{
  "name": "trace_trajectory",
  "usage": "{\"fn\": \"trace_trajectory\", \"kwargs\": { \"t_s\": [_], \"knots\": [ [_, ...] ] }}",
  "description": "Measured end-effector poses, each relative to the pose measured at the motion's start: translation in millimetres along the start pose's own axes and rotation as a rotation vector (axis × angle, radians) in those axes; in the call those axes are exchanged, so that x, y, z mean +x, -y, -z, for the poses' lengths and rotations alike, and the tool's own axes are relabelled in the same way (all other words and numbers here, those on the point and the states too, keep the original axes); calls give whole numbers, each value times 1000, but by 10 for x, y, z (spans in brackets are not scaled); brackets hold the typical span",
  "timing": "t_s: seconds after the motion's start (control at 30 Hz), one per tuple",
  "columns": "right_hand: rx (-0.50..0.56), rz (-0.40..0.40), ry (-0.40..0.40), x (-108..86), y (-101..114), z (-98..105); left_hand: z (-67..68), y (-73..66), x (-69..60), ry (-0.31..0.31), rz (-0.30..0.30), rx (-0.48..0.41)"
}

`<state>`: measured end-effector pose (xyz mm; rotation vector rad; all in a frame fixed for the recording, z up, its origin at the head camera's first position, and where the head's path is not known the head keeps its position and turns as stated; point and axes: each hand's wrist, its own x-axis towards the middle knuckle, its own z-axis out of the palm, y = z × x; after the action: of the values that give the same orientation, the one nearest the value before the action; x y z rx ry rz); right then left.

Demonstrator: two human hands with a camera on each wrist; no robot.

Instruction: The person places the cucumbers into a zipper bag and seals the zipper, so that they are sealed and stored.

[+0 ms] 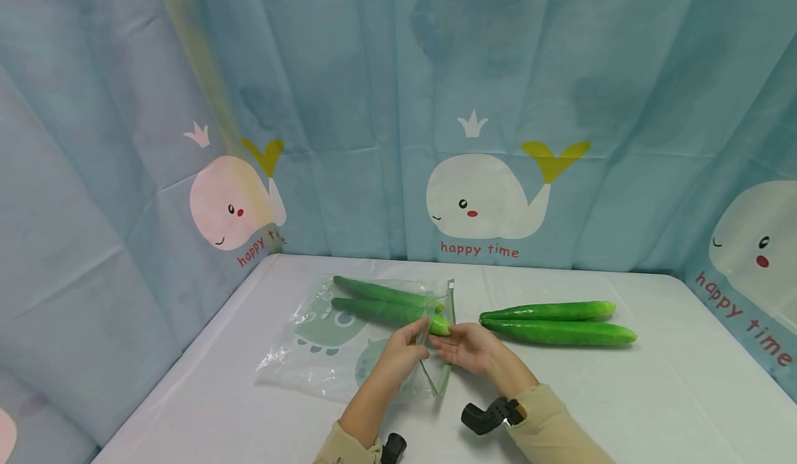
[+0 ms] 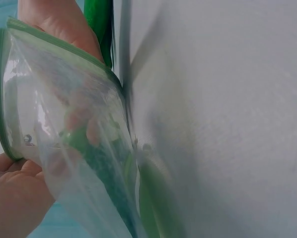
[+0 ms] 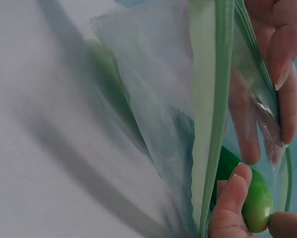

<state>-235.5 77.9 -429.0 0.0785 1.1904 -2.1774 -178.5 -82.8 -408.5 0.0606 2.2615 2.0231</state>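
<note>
A clear zip bag point(image 1: 292, 370) with green edging and printed cartoon shapes lies on the table, its mouth spread toward the right. Two long green cucumbers show through the plastic, a rear one point(image 1: 382, 291) and a front one point(image 1: 370, 310). My left hand point(image 1: 398, 355) pinches the bag's green zip edge point(image 2: 59, 47) between thumb and finger. At the mouth, my right hand point(image 1: 474, 350) grips the pale end of the front cucumber point(image 3: 258, 203) between fingers and thumb. In the left wrist view, plastic partly veils the right hand's fingers.
Two more cucumbers, a rear one point(image 1: 551, 311) and a front one point(image 1: 563, 332), lie side by side right of the bag. White cloth covers the table point(image 1: 672, 395). A blue curtain point(image 1: 373, 104) with whale prints hangs behind and along the sides.
</note>
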Motion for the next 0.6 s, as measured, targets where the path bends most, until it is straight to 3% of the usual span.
{"fn": "trace_trajectory", "kwargs": {
  "t_s": [0.37,0.6],
  "knots": [
    [-10,4,-122,134,-58,-77,-4,6,-13,-9,12,-16],
    [-4,-10,-117,159,-77,-135,3,-4,-21,1,19,-17]
  ]
}}
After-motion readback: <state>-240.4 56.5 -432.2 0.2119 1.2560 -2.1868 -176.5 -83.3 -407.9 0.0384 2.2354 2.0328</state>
